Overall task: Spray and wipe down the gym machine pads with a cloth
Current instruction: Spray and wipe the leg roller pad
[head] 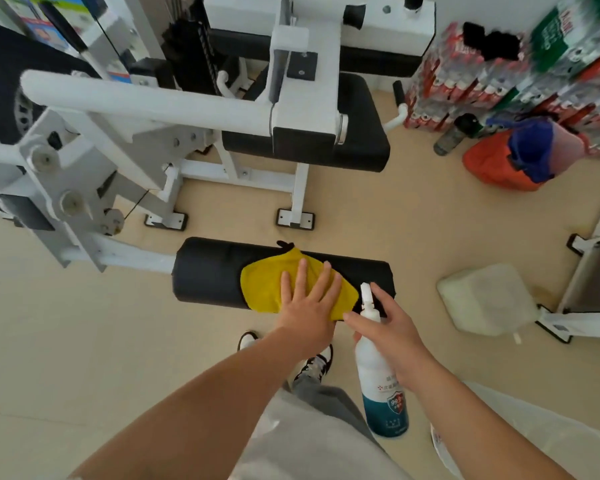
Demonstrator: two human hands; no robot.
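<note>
So far: The wiping looked to be in the middle. The yellow cloth [264,289] lay on the black roller pad [205,271], so that pad was being done. I could not tell if it was wet from spray.
Left to do: The big seat pad [361,133], at 12 o'clock from the roller pad, had no cloth on it. I think it was not yet wiped.
Left hand [305,306]: It was spread flat, fingers wide, pressing down on the cloth.
Right hand [395,334]: It gripped the spray bottle [378,375] near the top, at 3 o'clock from the left hand. The nozzle pointed toward the roller pad.
Where the cloth was: On the middle of the roller pad, just below the centre of the view.
Around: Packs of water bottles [465,81] were stacked at 2 o'clock. An orange and blue bag [510,161] and a dark bottle [454,133] sat on the floor near them. A white jug [482,299] sat at 3 o'clock.
In the way: The white machine frame [146,98] stuck out at 10 o'clock, close to the seat pad. The person's shoes [316,365] stood at 6 o'clock from the roller pad.
</note>
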